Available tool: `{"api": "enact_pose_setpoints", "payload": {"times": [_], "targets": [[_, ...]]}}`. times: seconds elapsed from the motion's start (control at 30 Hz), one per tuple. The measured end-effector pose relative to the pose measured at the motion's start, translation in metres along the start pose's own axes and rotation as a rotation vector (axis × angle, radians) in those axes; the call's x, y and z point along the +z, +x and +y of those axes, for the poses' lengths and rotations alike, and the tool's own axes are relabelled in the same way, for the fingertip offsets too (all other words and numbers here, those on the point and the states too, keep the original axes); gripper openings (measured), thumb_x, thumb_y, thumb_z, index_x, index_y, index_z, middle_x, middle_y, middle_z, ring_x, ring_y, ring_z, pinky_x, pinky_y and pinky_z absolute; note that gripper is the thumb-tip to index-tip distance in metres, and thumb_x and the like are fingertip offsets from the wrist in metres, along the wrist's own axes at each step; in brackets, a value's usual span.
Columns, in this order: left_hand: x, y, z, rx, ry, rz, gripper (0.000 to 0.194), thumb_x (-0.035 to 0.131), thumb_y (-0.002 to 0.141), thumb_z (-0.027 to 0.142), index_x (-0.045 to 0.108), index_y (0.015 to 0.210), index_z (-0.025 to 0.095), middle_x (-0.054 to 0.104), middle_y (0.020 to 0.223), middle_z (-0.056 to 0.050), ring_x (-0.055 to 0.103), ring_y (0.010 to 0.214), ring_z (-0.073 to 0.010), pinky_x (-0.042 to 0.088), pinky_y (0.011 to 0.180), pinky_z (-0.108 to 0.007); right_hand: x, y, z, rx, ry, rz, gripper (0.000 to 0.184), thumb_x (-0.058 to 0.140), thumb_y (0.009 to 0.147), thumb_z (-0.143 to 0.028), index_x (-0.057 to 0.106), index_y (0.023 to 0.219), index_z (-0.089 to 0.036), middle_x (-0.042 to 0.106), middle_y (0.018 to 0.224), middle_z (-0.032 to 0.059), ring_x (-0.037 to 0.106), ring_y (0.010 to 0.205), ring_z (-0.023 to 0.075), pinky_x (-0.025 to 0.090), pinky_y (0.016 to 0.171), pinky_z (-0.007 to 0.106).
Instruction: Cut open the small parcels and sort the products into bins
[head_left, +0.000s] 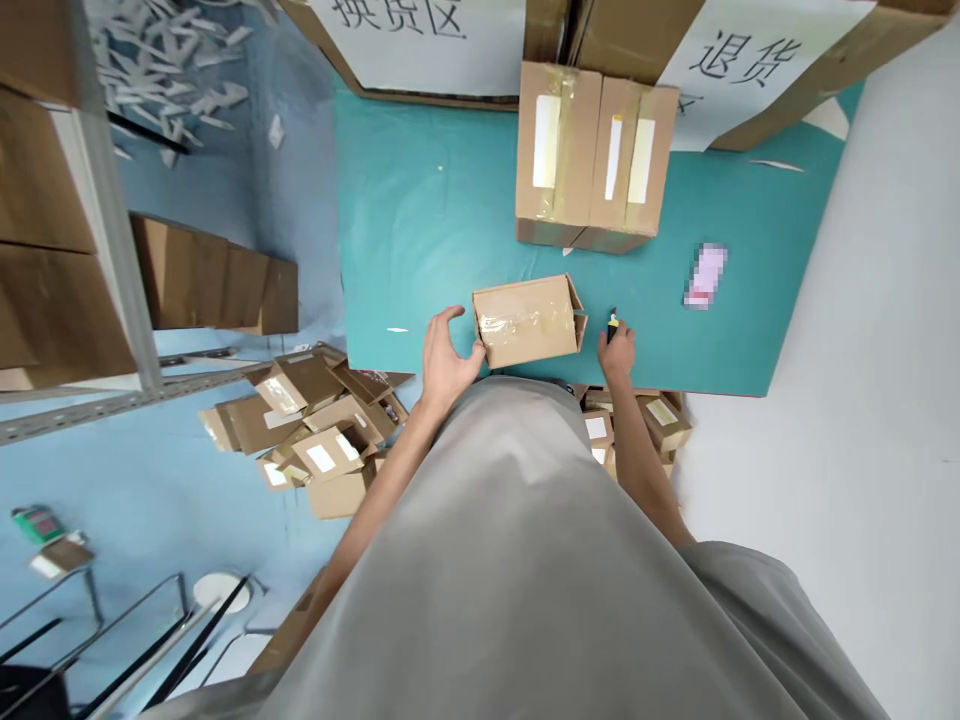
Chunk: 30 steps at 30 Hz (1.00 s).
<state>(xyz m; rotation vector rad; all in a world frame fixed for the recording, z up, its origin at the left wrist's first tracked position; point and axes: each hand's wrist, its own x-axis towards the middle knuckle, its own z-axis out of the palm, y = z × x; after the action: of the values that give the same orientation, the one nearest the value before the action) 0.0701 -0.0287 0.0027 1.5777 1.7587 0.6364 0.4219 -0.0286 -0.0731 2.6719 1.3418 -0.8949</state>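
A small brown cardboard box lies near the front edge of the green-topped table. Clear tape runs along its upper face, and flaps at its right end stand slightly apart. My left hand is at the box's left end, fingers spread and the thumb at its edge; whether the thumb presses on it I cannot tell. To the right of the box, my right hand is closed around a black and yellow box cutter, its tip pointing away from me.
Two taped boxes stand side by side farther back, before large cartons with white signs. A blurred pink object lies at the right. Discarded boxes are heaped on the floor at the left, near a metal shelf.
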Motion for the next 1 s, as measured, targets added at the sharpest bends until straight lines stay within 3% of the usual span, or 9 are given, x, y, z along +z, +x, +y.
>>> {"api": "enact_pose_setpoints", "payload": {"times": [0.17,0.27,0.37,0.5,0.67,0.77,0.9,1.0], "targets": [[0.001,-0.002,0.01,-0.021,-0.026,-0.049,0.058,0.064,0.09,0.026,0.065,0.148,0.021,0.072,0.152,-0.015,0.066,0.147,-0.0342,0.048,0.131,-0.055,-0.03,-0.031,-0.035,-0.343,0.279,-0.011,0.071,0.028,0.121,-0.054,0.047,0.175,-0.013,0.065,0.16,0.0262,0.066,0.145,0.0313,0.06,0.113,0.044],[0.002,0.0,0.013,-0.017,-0.036,-0.058,0.059,0.064,0.091,0.027,0.067,0.15,0.019,0.073,0.15,-0.015,0.066,0.145,-0.0343,0.049,0.13,-0.053,-0.041,-0.052,-0.063,-0.475,0.269,-0.049,0.071,0.024,0.122,-0.059,0.049,0.175,-0.019,0.065,0.162,0.0218,0.066,0.145,0.0303,0.059,0.115,0.046],[0.004,0.002,0.011,-0.02,-0.038,-0.06,0.06,0.063,0.096,0.032,0.067,0.155,0.017,0.074,0.142,-0.016,0.068,0.139,-0.0353,0.052,0.126,-0.052,-0.041,-0.063,-0.086,-0.526,0.19,-0.025,0.066,0.021,0.123,-0.049,0.051,0.174,-0.019,0.064,0.163,0.0199,0.063,0.149,0.0299,0.055,0.121,0.048],[0.006,0.004,0.009,-0.052,-0.014,-0.046,0.063,0.06,0.097,0.032,0.07,0.158,0.02,0.075,0.125,-0.012,0.07,0.125,-0.0327,0.055,0.119,-0.05,-0.034,-0.069,-0.097,-0.495,0.071,0.022,0.065,0.019,0.123,-0.039,0.049,0.176,-0.016,0.071,0.154,0.02,0.063,0.147,0.0316,0.051,0.126,0.053],[0.007,0.004,0.011,-0.061,-0.067,-0.053,0.066,0.054,0.095,0.028,0.07,0.159,0.02,0.078,0.12,-0.011,0.072,0.114,-0.0278,0.059,0.11,-0.045,-0.027,-0.069,-0.095,-0.455,0.033,0.01,0.061,0.026,0.123,-0.041,0.055,0.171,-0.015,0.071,0.155,0.0212,0.069,0.142,0.0309,0.055,0.12,0.047],[0.012,0.005,0.006,-0.125,-0.211,-0.061,0.06,0.052,0.103,0.039,0.071,0.156,0.021,0.081,0.124,-0.011,0.074,0.122,-0.0274,0.056,0.119,-0.046,-0.026,-0.059,-0.086,-0.451,0.066,0.029,0.061,0.025,0.123,-0.041,0.061,0.166,-0.016,0.071,0.157,0.0198,0.069,0.144,0.0291,0.055,0.12,0.043],[0.03,0.016,-0.02,-0.387,-0.47,0.011,0.066,0.033,0.112,0.062,0.068,0.153,0.025,0.077,0.144,-0.015,0.071,0.14,-0.0276,0.055,0.122,-0.047,-0.035,-0.032,-0.054,-0.419,0.146,0.09,0.064,0.024,0.121,-0.041,0.066,0.16,-0.012,0.07,0.16,0.0219,0.069,0.146,0.0301,0.053,0.124,0.045],[0.049,0.031,-0.039,-0.62,-0.497,-0.022,0.069,0.038,0.109,0.074,0.069,0.144,0.022,0.073,0.151,-0.02,0.071,0.142,-0.0315,0.056,0.12,-0.051,-0.05,-0.012,-0.022,-0.339,0.201,0.137,0.068,0.023,0.121,-0.047,0.07,0.154,-0.011,0.072,0.157,0.0238,0.069,0.146,0.0309,0.053,0.125,0.046]]}}
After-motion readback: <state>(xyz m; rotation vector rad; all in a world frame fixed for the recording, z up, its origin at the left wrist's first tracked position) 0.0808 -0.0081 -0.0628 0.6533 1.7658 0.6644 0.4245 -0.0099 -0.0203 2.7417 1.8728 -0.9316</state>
